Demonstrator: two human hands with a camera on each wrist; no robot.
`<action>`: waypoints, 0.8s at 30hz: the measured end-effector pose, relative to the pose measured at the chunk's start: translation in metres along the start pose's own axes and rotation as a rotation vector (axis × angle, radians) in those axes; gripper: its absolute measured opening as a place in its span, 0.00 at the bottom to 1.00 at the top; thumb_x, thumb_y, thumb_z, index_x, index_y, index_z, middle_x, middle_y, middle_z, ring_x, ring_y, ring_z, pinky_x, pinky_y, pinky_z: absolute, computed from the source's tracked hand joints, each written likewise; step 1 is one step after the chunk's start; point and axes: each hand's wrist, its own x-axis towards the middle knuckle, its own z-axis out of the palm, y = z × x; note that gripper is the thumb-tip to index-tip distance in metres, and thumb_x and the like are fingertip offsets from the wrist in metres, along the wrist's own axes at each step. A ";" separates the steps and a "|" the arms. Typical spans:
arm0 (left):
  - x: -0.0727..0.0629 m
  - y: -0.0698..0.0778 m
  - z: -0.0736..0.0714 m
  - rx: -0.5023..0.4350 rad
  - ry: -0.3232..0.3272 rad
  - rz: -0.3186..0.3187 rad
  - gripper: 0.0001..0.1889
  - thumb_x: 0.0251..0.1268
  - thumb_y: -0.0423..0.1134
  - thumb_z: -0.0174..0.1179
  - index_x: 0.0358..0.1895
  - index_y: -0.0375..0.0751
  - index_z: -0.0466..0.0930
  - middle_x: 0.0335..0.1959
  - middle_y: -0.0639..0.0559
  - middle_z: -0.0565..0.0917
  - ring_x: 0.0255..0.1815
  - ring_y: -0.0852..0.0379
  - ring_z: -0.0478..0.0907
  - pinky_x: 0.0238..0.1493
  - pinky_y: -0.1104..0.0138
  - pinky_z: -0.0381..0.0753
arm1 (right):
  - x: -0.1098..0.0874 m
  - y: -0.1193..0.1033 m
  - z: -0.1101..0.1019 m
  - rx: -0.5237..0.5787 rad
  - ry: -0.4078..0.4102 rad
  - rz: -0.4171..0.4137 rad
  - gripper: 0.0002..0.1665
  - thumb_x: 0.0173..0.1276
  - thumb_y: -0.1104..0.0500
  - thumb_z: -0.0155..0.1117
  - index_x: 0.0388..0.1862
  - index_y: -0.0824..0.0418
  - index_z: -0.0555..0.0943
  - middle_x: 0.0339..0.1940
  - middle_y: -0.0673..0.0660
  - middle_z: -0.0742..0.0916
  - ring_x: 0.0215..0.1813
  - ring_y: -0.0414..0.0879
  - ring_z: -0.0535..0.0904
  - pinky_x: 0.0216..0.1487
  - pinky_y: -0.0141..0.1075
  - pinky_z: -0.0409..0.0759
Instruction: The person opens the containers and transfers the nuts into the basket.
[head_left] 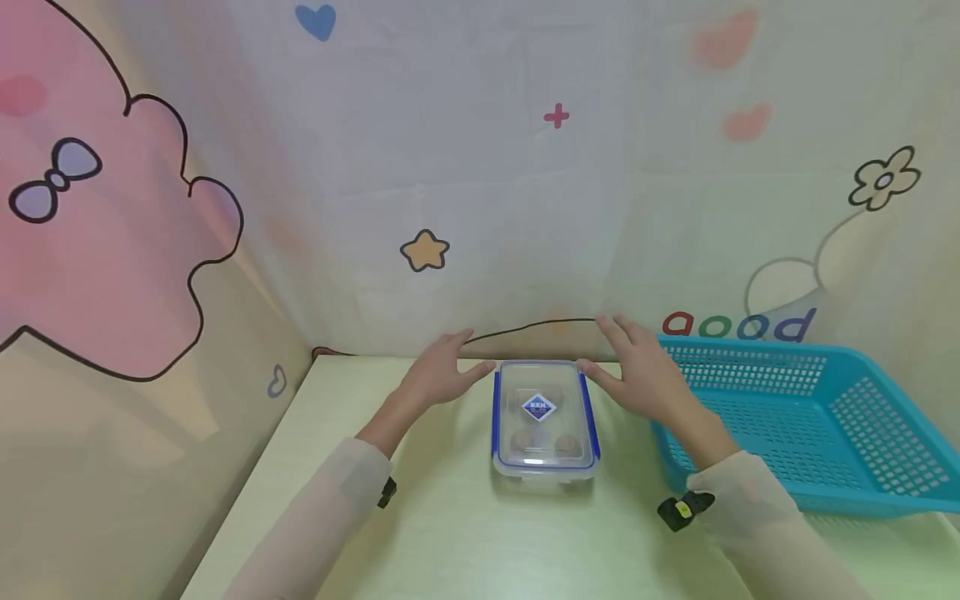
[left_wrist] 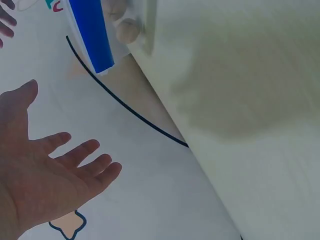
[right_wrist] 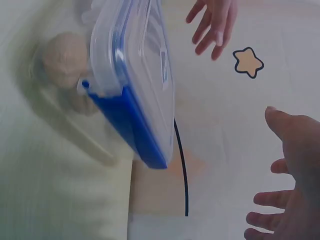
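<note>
A clear plastic food container (head_left: 545,462) with a lid and blue side clips (right_wrist: 131,125) lies on the table between my two hands. Several round, brown, walnut-like things (right_wrist: 65,59) show through its clear walls. To the left of the container's far end is my left hand (head_left: 438,375), fingers spread and thumb pointing at the lid. My right hand (head_left: 637,379) mirrors it on the other side, its thumb tip overlapping the far right corner in the head view. Both wrist views show the palms bare, with a gap between fingers and container.
A turquoise perforated basket (head_left: 780,493) stands on the right of the pale table (head_left: 450,542), beside my right forearm. A printed cloth (head_left: 480,167) with hearts, a star and letters hangs behind the table's far edge and along the left side.
</note>
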 end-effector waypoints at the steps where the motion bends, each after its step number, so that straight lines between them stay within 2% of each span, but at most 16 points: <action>1: 0.000 -0.002 0.003 -0.002 -0.003 -0.001 0.44 0.77 0.66 0.56 0.85 0.45 0.58 0.82 0.40 0.65 0.82 0.39 0.61 0.79 0.43 0.66 | 0.000 -0.001 0.002 0.034 -0.004 0.011 0.50 0.79 0.38 0.61 0.87 0.62 0.56 0.83 0.74 0.62 0.81 0.74 0.58 0.73 0.74 0.63; 8: -0.001 -0.003 0.017 -0.095 0.013 -0.006 0.40 0.79 0.61 0.57 0.84 0.42 0.60 0.82 0.40 0.66 0.82 0.38 0.61 0.79 0.42 0.65 | -0.003 -0.017 0.011 0.265 -0.037 0.102 0.47 0.82 0.40 0.59 0.86 0.64 0.56 0.81 0.74 0.66 0.78 0.75 0.65 0.70 0.72 0.69; 12: -0.002 0.003 0.023 -0.194 0.017 -0.020 0.38 0.81 0.57 0.57 0.83 0.39 0.60 0.79 0.38 0.70 0.78 0.37 0.68 0.76 0.43 0.70 | -0.006 -0.027 0.016 0.332 -0.063 0.148 0.45 0.84 0.41 0.56 0.86 0.66 0.56 0.80 0.74 0.68 0.75 0.74 0.69 0.67 0.70 0.75; 17: 0.000 0.006 0.033 -0.258 0.024 -0.044 0.36 0.82 0.55 0.56 0.81 0.37 0.63 0.73 0.36 0.76 0.72 0.35 0.75 0.68 0.43 0.78 | -0.009 -0.037 0.026 0.384 -0.099 0.216 0.46 0.86 0.40 0.51 0.86 0.66 0.53 0.82 0.74 0.64 0.77 0.74 0.67 0.69 0.68 0.73; 21: -0.003 0.005 0.045 -0.356 -0.021 -0.088 0.35 0.82 0.54 0.55 0.80 0.35 0.63 0.70 0.35 0.78 0.53 0.36 0.87 0.52 0.50 0.89 | -0.014 -0.040 0.037 0.392 -0.107 0.255 0.44 0.86 0.43 0.51 0.85 0.70 0.54 0.78 0.77 0.68 0.74 0.74 0.70 0.69 0.67 0.74; 24: -0.006 0.004 0.054 -0.503 -0.061 -0.124 0.34 0.83 0.50 0.56 0.81 0.33 0.61 0.68 0.34 0.78 0.42 0.40 0.89 0.36 0.57 0.92 | -0.018 -0.041 0.046 0.380 -0.118 0.280 0.41 0.86 0.46 0.51 0.82 0.73 0.58 0.73 0.79 0.73 0.72 0.75 0.72 0.69 0.67 0.75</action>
